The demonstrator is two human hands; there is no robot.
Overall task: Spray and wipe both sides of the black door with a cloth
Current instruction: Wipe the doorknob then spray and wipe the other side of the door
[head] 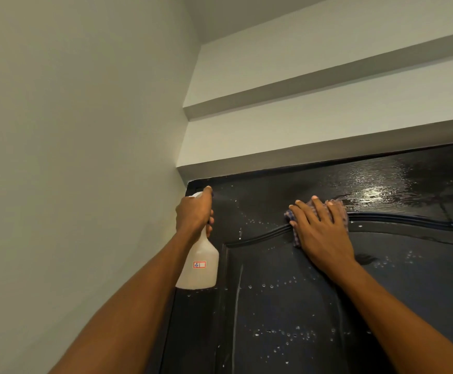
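The black door fills the lower right, its surface wet and dotted with droplets. My left hand grips the neck of a white spray bottle labelled 41, held up at the door's top left corner, with a faint mist leaving the nozzle. My right hand lies flat with fingers spread, pressing a checked cloth against the door's upper part, over the raised arched moulding.
A pale wall runs along the left, close to the door's edge. Stepped white ledges overhang just above the door's top. A shiny wet patch lies to the right of the cloth.
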